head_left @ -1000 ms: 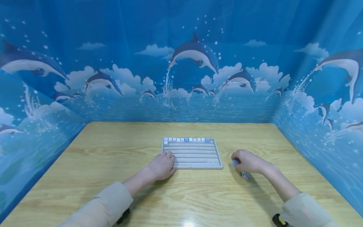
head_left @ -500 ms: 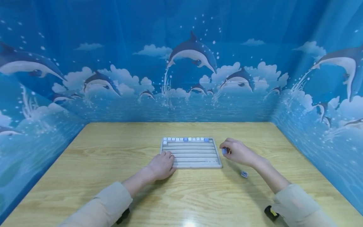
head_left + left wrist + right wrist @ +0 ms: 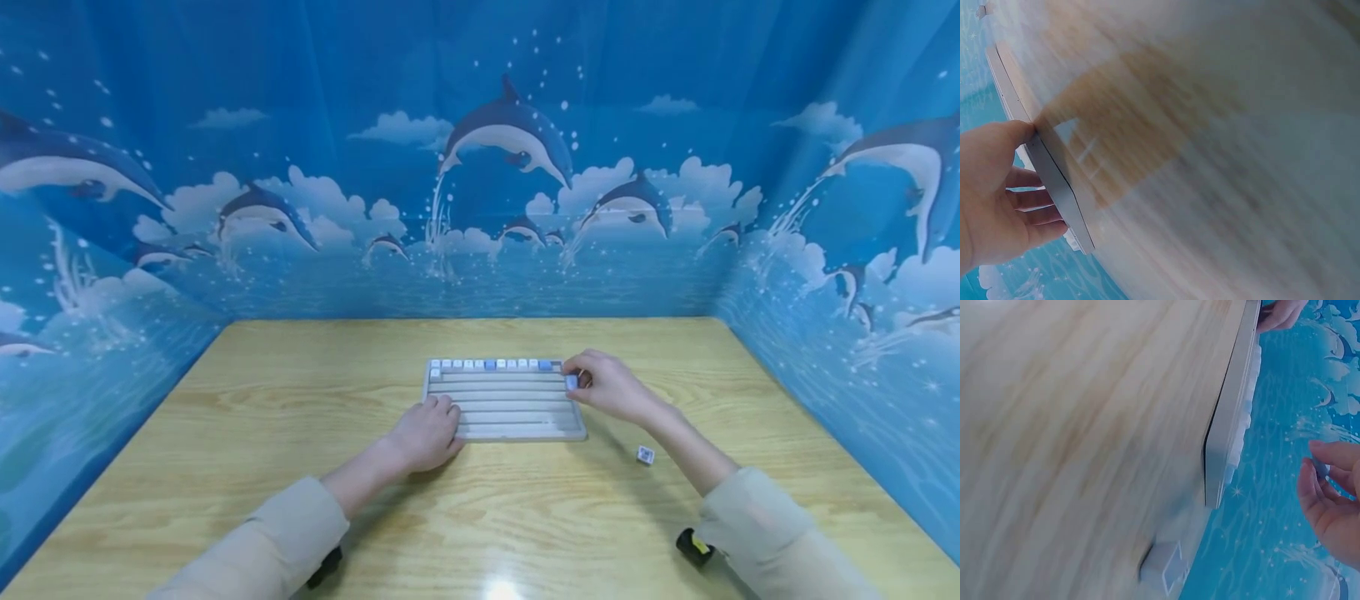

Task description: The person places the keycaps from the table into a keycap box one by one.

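A white keyboard [image 3: 517,407] lies mid-table, its upper row holding white and blue keycaps, with one white keycap [image 3: 435,373] below at the left. My left hand [image 3: 426,433] grips its front left corner; in the left wrist view the thumb is on the front edge and the fingers [image 3: 1034,199] curl over the case. At the keyboard's upper right corner, my right hand [image 3: 609,388] pinches a blue keycap [image 3: 572,382] between thumb and fingertips. The right wrist view shows this keycap [image 3: 1320,467] held above the case.
A loose keycap [image 3: 645,455] lies on the wooden table [image 3: 517,508], right of the keyboard and near my right forearm. Blue dolphin-print curtains [image 3: 330,275] enclose the table's back and sides.
My right hand has carried the blue keycap leftward and away from me, from the table to the keyboard's upper right corner. The left hand has kept its place.
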{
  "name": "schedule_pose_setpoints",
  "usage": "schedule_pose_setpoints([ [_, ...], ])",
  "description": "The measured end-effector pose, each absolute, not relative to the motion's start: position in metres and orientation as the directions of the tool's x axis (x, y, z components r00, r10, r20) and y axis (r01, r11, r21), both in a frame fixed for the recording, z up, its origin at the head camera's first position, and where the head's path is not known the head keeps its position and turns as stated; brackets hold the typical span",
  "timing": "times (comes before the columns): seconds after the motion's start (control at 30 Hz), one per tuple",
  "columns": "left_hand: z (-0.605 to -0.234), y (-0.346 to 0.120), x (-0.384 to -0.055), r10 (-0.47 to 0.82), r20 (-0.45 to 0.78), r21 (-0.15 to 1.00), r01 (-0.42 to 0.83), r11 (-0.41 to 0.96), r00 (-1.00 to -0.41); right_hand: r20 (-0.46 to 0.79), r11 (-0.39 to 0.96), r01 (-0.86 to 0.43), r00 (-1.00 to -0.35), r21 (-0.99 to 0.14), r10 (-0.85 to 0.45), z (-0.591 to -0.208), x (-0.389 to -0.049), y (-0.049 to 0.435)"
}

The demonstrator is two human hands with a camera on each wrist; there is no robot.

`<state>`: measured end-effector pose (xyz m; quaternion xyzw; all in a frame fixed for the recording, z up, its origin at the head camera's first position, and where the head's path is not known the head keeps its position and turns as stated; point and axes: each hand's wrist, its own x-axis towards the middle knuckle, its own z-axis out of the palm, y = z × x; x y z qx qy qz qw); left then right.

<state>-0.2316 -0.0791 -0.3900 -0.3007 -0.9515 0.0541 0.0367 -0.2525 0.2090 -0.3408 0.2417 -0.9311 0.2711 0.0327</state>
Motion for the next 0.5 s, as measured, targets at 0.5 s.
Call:
schedule_pose_setpoints([
  [0.5, -0.387, -0.079, -0.23, 0.577, 0.034, -0.127, 0.569, 0.813, -0.816, 0.211, 0.679, -0.535, -0.838, -0.502, -0.504, -0.342, -0.262, 0.178],
])
